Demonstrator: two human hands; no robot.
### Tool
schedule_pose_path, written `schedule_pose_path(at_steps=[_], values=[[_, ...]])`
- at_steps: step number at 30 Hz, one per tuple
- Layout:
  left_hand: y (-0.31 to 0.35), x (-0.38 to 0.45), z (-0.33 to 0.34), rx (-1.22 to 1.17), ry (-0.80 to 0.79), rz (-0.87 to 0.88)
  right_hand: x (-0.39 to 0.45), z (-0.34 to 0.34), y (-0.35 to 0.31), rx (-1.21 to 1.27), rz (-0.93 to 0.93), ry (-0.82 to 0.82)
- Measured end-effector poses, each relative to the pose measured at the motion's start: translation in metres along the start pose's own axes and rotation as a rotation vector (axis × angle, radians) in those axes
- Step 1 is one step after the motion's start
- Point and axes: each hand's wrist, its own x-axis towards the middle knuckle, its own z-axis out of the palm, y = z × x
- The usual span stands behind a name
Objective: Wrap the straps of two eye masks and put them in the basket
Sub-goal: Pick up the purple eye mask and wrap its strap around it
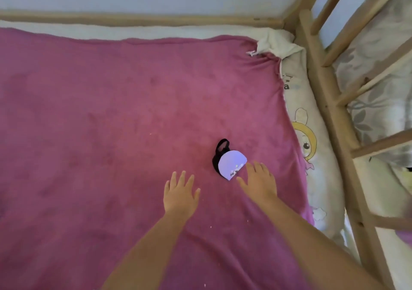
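Early stage: 1 eye mask (231,164) in view, nothing binned yet.

Your left hand (180,195) and right hand (259,181) are both flat, fingers spread, holding nothing; right fingertips sit just beside the mask. Mask lies on the pink blanket (111,122) toward the bed's right edge, looks folded w/ black strap (220,150) bunched at its far side. 2nd mask & basket not in view, so placing is prob. all still left.

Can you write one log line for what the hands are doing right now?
left hand: open, empty | right hand: open, beside eye mask | mask: on pink blanket | basket: unseen
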Motion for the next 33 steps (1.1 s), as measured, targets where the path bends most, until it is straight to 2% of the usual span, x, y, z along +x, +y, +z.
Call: schedule_pose_path(at_steps=[7,10,13,15,19,23,25,27,30,33], values=[[-0.01,0.102,0.045,-0.023,-0.035,0.041,0.105,0.038,-0.006,0.018,-0.015,-0.13],[-0.019,0.121,0.069,0.007,-0.049,0.071,0.122,0.055,-0.005,0.007,-0.025,-0.184],[-0.025,0.126,0.085,0.053,0.006,0.063,0.124,0.066,-0.008,-0.015,0.0,-0.158],[-0.026,0.125,0.082,0.024,-0.019,0.077,0.12,0.068,-0.01,0.079,0.027,-0.155],[-0.016,0.111,0.058,-0.227,-0.062,0.071,0.092,0.052,-0.02,0.473,0.073,-0.067],[0.008,0.052,0.001,-0.97,-0.156,-0.006,0.039,0.012,-0.04,0.682,-0.033,0.1],[0.019,0.017,-0.026,-1.129,-0.04,-0.003,0.007,-0.013,-0.054,0.756,-0.109,0.175],[0.026,-0.018,-0.056,-1.19,0.125,0.0,-0.028,-0.037,-0.068,0.811,-0.189,0.233],[0.029,-0.073,-0.098,-1.144,0.296,0.079,-0.077,-0.072,-0.078,0.896,-0.257,0.317],[0.031,-0.132,-0.128,-1.038,0.357,0.195,-0.124,-0.106,-0.084,1.131,-0.237,0.35]])
